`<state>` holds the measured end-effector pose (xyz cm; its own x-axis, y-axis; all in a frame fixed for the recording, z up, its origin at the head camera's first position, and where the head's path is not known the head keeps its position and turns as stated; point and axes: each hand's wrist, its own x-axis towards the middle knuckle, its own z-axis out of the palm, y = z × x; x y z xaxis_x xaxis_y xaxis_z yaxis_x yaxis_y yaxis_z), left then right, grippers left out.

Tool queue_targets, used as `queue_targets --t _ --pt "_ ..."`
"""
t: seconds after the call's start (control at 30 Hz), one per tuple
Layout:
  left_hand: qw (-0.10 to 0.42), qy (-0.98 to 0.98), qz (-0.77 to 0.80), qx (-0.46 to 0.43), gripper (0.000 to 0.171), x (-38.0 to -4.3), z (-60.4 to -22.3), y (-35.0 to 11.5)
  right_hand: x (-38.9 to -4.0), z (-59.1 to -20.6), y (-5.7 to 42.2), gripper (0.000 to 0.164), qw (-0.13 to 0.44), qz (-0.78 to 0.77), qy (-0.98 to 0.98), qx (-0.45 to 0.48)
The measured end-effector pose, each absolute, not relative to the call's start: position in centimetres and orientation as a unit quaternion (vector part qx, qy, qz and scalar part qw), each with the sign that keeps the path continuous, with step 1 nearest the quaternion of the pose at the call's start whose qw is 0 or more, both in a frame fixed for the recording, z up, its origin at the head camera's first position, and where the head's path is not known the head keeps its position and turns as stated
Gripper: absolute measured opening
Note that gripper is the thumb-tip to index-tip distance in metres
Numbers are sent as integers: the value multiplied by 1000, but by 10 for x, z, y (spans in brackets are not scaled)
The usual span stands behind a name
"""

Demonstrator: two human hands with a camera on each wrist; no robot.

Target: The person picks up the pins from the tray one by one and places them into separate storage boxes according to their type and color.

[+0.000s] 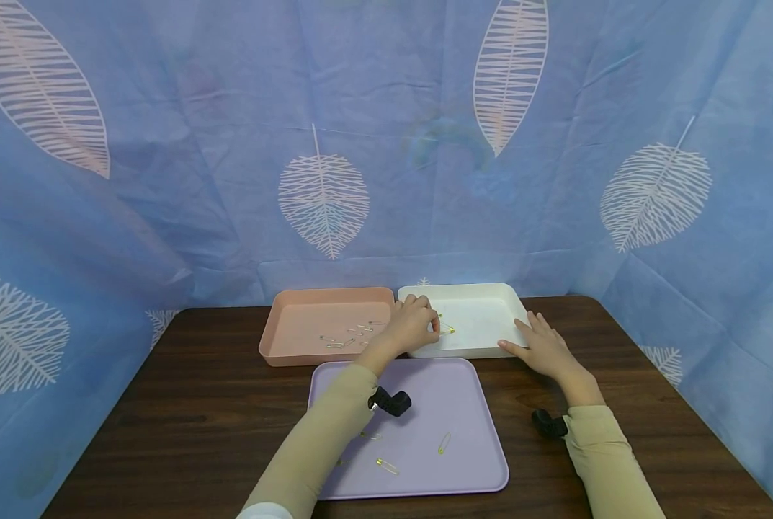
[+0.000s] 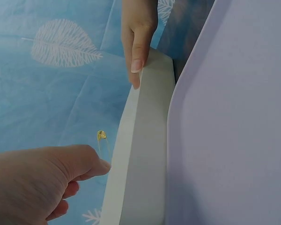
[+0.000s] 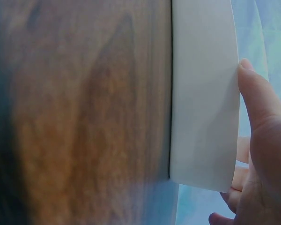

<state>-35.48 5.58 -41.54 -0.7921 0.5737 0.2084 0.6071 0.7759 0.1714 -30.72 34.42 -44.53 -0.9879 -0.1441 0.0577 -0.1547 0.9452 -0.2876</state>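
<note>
My left hand is over the left part of the white tray. Between its thumb and forefinger it pinches a safety pin with a gold head, which points up in the left wrist view. Gold on the white tray beside those fingertips overlaps the held pin in the head view. My right hand rests at the front right corner of the white tray, fingers spread along its side. In the right wrist view its thumb lies on the tray's rim.
A peach tray with several silver safety pins stands left of the white one. In front lies a purple tray with gold safety pins, partly under my left forearm. Behind the brown table hangs a blue leaf-patterned cloth.
</note>
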Motion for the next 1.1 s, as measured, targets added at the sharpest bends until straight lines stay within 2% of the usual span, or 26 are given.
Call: queue_targets --t 0.57,1.1 --pt "53 -949 -144 -275 9 -367 -421 90 -309 -446 344 84 16 144 -987 74" --pt "43 -960 -159 -226 17 -369 -431 106 -309 -446 345 85 19 140 -987 77"
